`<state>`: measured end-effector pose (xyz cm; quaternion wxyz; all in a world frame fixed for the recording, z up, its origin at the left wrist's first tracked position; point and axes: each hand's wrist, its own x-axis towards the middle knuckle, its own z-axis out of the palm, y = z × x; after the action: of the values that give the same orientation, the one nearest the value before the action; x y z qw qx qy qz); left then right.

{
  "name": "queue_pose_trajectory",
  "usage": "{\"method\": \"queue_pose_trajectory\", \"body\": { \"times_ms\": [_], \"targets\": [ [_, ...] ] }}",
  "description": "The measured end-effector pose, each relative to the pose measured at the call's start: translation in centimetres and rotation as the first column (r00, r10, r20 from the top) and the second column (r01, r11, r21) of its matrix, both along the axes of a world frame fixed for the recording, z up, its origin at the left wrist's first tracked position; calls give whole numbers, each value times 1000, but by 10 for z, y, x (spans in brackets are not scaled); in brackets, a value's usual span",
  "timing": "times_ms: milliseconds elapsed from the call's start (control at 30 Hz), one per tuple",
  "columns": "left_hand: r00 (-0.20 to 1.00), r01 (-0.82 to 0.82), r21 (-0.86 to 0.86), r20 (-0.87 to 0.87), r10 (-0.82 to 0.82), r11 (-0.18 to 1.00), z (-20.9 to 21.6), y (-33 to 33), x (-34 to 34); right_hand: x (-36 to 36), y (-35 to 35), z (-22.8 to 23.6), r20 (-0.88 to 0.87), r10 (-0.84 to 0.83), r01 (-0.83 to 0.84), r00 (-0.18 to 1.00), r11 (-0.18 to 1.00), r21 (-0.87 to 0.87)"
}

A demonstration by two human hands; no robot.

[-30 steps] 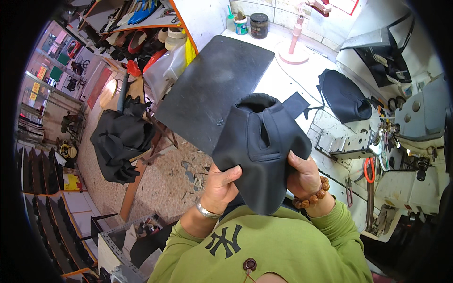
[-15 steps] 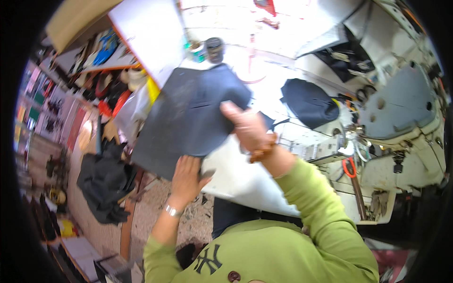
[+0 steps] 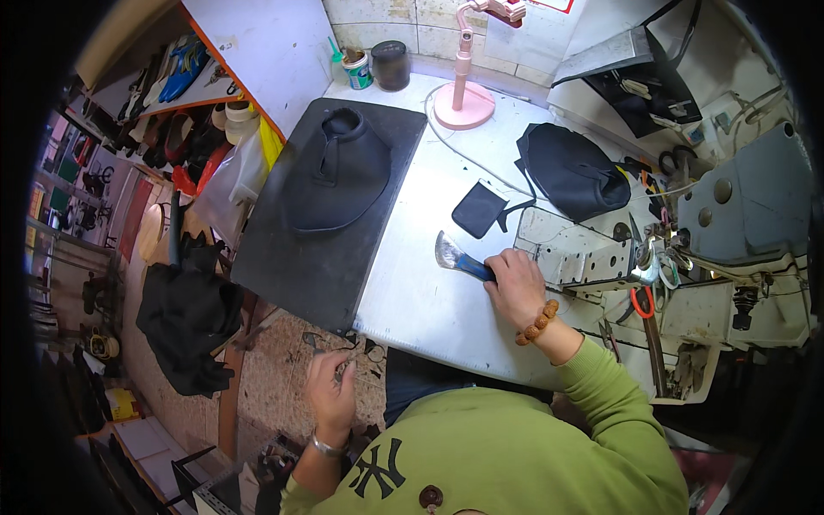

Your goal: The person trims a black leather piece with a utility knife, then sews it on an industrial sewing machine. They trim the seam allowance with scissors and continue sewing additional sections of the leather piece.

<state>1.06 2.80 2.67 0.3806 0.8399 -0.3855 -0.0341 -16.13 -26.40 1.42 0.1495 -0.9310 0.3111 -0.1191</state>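
A knife with a blue handle and a broad, curved metal blade (image 3: 447, 251) lies low over the white table (image 3: 412, 292). My right hand (image 3: 518, 285), a beaded bracelet at its wrist, is closed on the handle end. Off the table's front edge, my left hand (image 3: 331, 386) has its fingers curled; a small dark bit shows at the fingertips, too small to name. A black leather-like piece (image 3: 343, 184) with a raised round opening and a slit rests on the dark cutting mat (image 3: 283, 266). Between knife and back wall lies a small black flat piece (image 3: 478, 209) with a strap.
A black bag-like piece (image 3: 571, 172) sits right of centre, near a grey sewing machine (image 3: 742, 193). Orange-handled scissors (image 3: 642, 302) stand at the right. At the back are a pink stand (image 3: 464, 105), a dark jar (image 3: 391, 65) and a small tub (image 3: 357, 70). Black cloth (image 3: 189, 322) hangs at left.
My right hand has moved right, off the black piece, and is now on the knife. My left hand has left the mat's front edge and dropped toward me. The black piece now stands more raised.
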Motion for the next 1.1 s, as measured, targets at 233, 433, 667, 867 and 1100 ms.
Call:
{"method": "queue_pose_trajectory", "body": {
  "times_ms": [233,433,667,867,1100],
  "targets": [
    [785,31,-219,-598,-159,975,9,-116,27,0,-5,0,167,-22,-36,986,942,334],
    [660,497,-128,-587,-470,858,22,-146,45,-8,8,32,161,64,-159,985,701,695],
    [543,545,-248,-623,-563,801,41,-142,53,-6,12,46,213,178,-277,961,610,742],
    [521,626,-273,-550,-653,730,42,-140,64,-8,6,46,222,246,-317,943,467,826],
    [454,507,-394,-634,-626,767,46,-154,73,-6,0,37,259,110,-279,960,258,925]
  ]
}}
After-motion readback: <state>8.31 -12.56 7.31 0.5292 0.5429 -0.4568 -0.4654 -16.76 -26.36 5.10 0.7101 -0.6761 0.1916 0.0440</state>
